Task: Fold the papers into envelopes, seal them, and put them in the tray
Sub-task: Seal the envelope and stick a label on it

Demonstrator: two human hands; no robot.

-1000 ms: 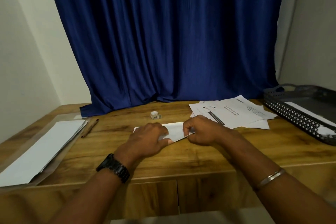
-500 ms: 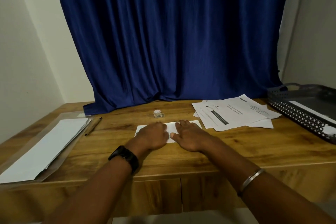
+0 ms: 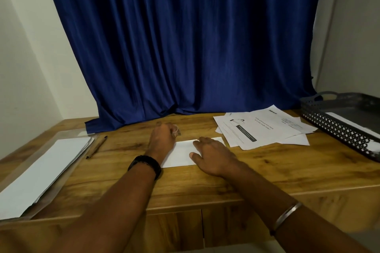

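A folded white paper lies flat on the wooden table in front of me. My right hand rests on its right half with the fingers spread and straight. My left hand has reached past the paper's far left corner to a small clear tape roll, and its blurred fingertips curl round the roll. A dark perforated tray stands at the right edge of the table with a white envelope inside.
Several printed sheets lie fanned out between the folded paper and the tray. A clear folder with blank white sheets sits at the left, a pen beside it. A blue curtain hangs behind the table.
My left hand left the folded paper and moved forward to the tape roll. My right hand went from pinching the paper's edge to lying flat on it.
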